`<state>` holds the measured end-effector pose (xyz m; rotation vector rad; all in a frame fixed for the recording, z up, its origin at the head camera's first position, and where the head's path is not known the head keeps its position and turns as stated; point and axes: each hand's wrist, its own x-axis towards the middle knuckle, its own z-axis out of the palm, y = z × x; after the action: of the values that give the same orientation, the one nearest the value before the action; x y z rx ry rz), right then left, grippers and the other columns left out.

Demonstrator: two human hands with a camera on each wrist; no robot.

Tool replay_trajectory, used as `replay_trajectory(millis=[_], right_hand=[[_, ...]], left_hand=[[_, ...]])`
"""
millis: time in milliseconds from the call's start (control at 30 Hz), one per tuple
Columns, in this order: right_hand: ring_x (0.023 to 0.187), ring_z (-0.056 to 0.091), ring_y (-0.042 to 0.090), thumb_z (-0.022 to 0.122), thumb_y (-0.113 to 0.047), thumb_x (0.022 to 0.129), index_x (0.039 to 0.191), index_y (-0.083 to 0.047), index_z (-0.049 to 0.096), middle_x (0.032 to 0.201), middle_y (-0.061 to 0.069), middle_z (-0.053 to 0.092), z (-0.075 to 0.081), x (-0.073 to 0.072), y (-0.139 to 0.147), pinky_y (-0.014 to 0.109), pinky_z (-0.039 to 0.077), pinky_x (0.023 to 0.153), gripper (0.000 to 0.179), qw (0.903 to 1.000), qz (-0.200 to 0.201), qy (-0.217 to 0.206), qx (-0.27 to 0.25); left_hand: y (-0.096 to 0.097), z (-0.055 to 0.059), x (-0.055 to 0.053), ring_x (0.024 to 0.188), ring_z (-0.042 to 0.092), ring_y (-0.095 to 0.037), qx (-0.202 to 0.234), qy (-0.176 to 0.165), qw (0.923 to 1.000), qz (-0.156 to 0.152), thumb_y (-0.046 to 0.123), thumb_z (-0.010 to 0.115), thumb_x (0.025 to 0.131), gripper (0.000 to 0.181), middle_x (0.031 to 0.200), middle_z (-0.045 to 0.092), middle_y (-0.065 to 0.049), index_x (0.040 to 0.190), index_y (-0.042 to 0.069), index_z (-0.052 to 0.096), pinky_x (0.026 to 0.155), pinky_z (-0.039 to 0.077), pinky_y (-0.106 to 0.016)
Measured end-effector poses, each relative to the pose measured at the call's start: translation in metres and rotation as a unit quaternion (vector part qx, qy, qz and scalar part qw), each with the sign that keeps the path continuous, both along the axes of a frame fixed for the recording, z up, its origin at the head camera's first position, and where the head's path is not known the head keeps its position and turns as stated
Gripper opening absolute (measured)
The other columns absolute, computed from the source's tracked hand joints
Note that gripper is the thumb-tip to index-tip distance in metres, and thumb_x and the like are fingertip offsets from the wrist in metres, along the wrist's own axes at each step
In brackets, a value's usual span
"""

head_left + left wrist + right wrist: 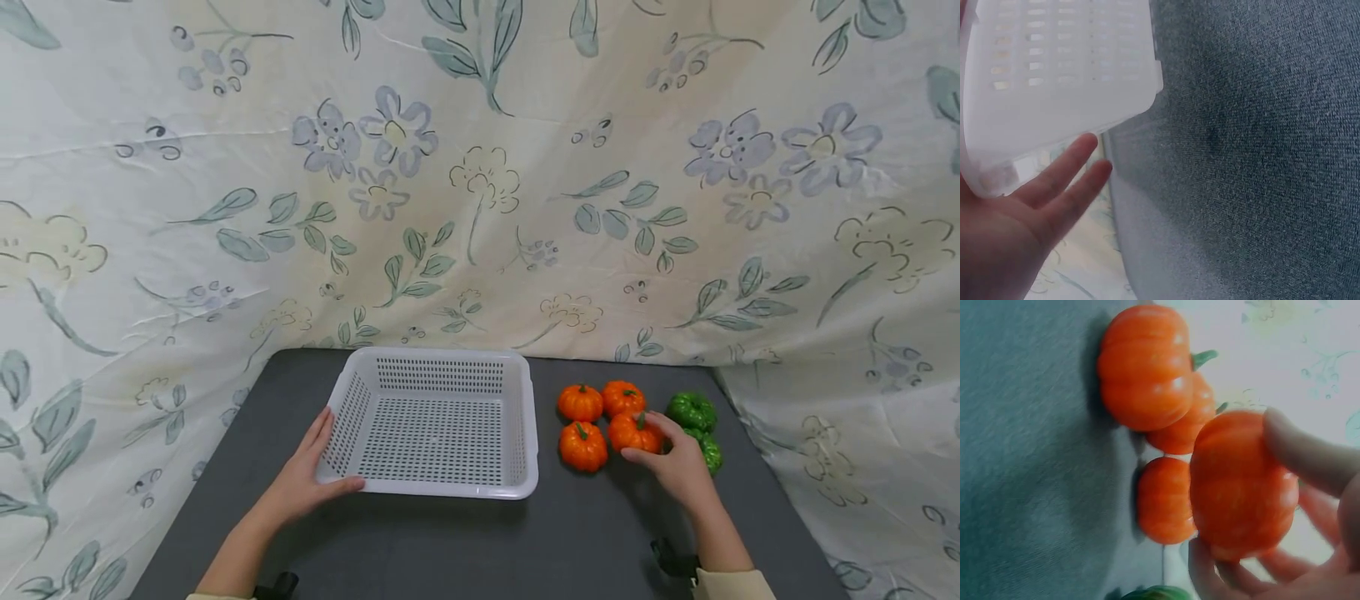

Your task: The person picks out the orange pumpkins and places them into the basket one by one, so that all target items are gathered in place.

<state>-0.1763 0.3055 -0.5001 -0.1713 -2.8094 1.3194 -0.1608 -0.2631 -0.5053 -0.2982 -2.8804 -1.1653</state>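
Observation:
My right hand grips a small ribbed orange pumpkin between thumb and fingers. In the right wrist view it appears raised off the table. Three other orange pumpkins with green stems sit close by, to its left and behind it. At the near left corner of a white perforated plastic basket, my left hand rests with its thumb along the front rim and its fingers along the left side. Two of its fingers stretch out straight in the left wrist view. Nothing lies in the basket.
Two green bell peppers stand just right of my right hand, the nearer one partly hidden by it. A dark grey table lies under everything. Floral fabric hangs behind the table and down its sides.

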Motion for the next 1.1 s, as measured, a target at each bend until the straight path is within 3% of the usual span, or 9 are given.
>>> replay_trajectory(millis=[333, 500, 1100], right_hand=[[0.144, 0.034, 0.046, 0.084, -0.039, 0.082, 0.152, -0.002, 0.042, 0.161, 0.022, 0.032, 0.019, 0.002, -0.014, 0.062, 0.039, 0.109, 0.089, 0.9999, -0.004, -0.003, -0.009], [0.147, 0.03, 0.046, 0.084, -0.035, 0.083, 0.151, -0.003, 0.044, 0.163, 0.021, 0.03, 0.028, 0.004, -0.022, 0.062, 0.038, 0.11, 0.085, 0.9997, 0.001, -0.001, -0.025], [0.141, 0.038, 0.042, 0.084, -0.038, 0.083, 0.151, -0.008, 0.044, 0.158, 0.022, 0.038, 0.045, -0.001, -0.046, 0.058, 0.044, 0.104, 0.085, 0.9989, 0.026, 0.014, -0.038]], left_hand=[[-0.001, 0.0, 0.001, 0.149, 0.017, -0.052, -0.001, -0.007, 1.0, 0.003, 0.045, 0.086, 0.074, 0.123, 0.169, 0.002, -0.018, 0.16, -0.002, 0.012, 0.112, 0.027, -0.07], [-0.001, 0.001, 0.002, 0.149, 0.016, -0.051, -0.001, -0.011, 0.9999, 0.005, 0.045, 0.086, 0.074, 0.122, 0.17, 0.002, -0.016, 0.16, -0.001, 0.012, 0.112, 0.026, -0.07], [0.001, 0.004, 0.003, 0.148, 0.018, -0.053, -0.007, -0.003, 1.0, 0.006, 0.046, 0.085, 0.074, 0.122, 0.169, 0.005, -0.019, 0.159, -0.003, 0.014, 0.111, 0.028, -0.07]])
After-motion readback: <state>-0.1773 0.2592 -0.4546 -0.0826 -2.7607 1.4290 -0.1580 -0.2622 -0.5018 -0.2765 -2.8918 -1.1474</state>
